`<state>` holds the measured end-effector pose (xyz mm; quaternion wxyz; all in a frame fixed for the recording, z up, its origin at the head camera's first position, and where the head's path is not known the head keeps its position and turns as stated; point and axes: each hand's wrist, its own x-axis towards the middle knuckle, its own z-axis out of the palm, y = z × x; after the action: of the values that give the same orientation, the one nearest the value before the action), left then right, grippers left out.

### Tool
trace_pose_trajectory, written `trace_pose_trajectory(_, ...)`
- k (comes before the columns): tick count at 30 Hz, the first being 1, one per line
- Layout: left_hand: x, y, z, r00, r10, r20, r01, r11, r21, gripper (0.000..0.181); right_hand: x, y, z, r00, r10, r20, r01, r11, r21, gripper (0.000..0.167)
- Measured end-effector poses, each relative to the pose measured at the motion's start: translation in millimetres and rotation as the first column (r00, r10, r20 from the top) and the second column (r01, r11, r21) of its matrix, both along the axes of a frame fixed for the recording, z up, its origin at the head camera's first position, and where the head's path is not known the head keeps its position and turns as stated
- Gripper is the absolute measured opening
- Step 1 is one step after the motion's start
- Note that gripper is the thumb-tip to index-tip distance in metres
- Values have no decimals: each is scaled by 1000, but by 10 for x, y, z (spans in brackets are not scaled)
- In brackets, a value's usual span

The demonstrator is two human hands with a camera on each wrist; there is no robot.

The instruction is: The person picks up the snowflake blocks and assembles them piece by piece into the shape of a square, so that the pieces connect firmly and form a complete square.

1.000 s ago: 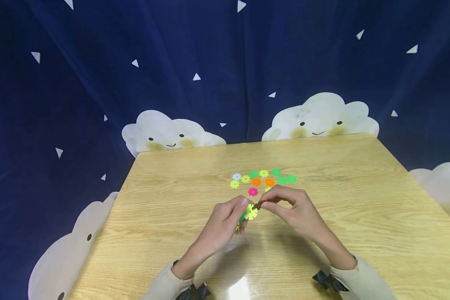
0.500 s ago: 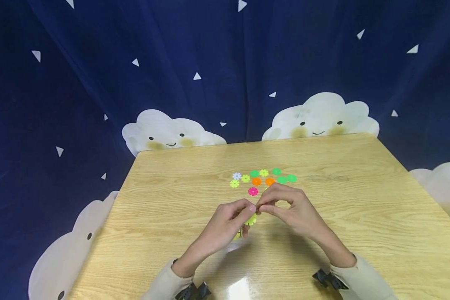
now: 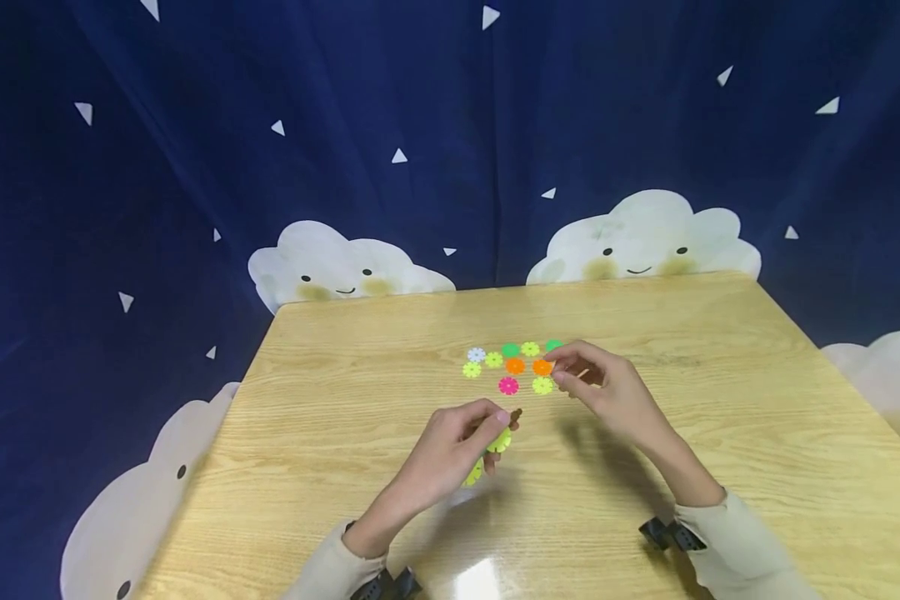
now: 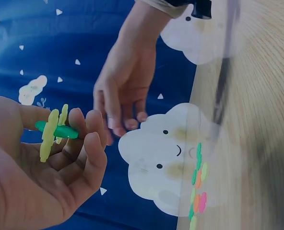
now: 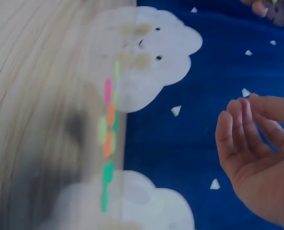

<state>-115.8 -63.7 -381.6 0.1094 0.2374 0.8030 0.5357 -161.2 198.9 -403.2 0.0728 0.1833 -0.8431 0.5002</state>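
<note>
Navy curtain (image 3: 330,83) with white triangles (image 3: 399,156) and smiling clouds (image 3: 648,233) is hanging behind a pale wooden desk (image 3: 307,400), where someone is working two-handed. The left hand (image 3: 450,442) is clasping a small joined cluster (image 3: 499,442) of notched discs, holding it above the wood; from the left wrist, a green disc (image 4: 60,130) is crossing two yellow ones. By my reckoning the joining is only partly done: a brown piece (image 3: 517,414) is poking out at that hand's far edge, and I can't tell whether it is sitting in a slot. Plenty is looking unbuilt: a pink disc (image 3: 508,386), two orange discs (image 3: 514,366), a pale disc (image 3: 476,355) and several yellow discs (image 3: 530,349) and green discs (image 5: 108,171) are lying loose farther back. Near their right end the right hand (image 3: 607,387) is hovering, fingers loosely bent, tips apart, seemingly carrying nothing. Whether every loose disc is needed, nothing is telling me.
</note>
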Motion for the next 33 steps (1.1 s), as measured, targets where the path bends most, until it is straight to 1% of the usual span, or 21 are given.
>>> trace_pose_trajectory(2,2,4,-6,1000,3,0,-3,1000,5,34,-67,56,-57,999,-15,37,15,1000,-11,24)
trace_pose_trajectory(4,3,4,-8,1000,6,-1,-6,1000,5,34,-126,95,-123,997,-14,73,16,999,-32,29)
trace_pose_trajectory(6,4,0,-9,1000,9,-4,-9,1000,4,34,-181,123,-189,993,2,114,5,998,-55,33)
trace_pose_trajectory(9,8,-9,-12,1000,17,-8,-17,1000,-1,34,-238,142,-273,982,36,185,-19,996,-91,36)
trace_pose_trajectory(13,11,-20,-20,1000,24,-10,-24,1000,0,33,-309,154,-363,959,52,280,-26,995,-95,41)
trace_pose_trajectory(16,10,-25,-27,1000,24,-12,-24,1000,2,32,-368,158,-422,934,48,355,-18,996,-87,45)
trace_pose_trajectory(19,10,-31,-31,1000,26,-13,-26,1000,0,32,-433,149,-481,911,34,410,0,996,-84,48)
trace_pose_trajectory(23,8,-43,-29,999,32,-11,-32,999,0,31,-507,119,-567,902,27,431,9,997,-81,48)
trace_pose_trajectory(27,3,-56,-20,999,40,-10,-40,999,3,32,-547,90,-645,897,42,439,-7,997,-83,48)
trace_pose_trajectory(30,-4,-69,-11,999,46,-17,-46,999,-5,33,-566,67,-680,893,41,449,-5,997,-80,48)
trace_pose_trajectory(33,-12,-81,-10,998,53,-20,-53,999,-9,33,-594,39,-701,893,25,449,5,998,-67,47)
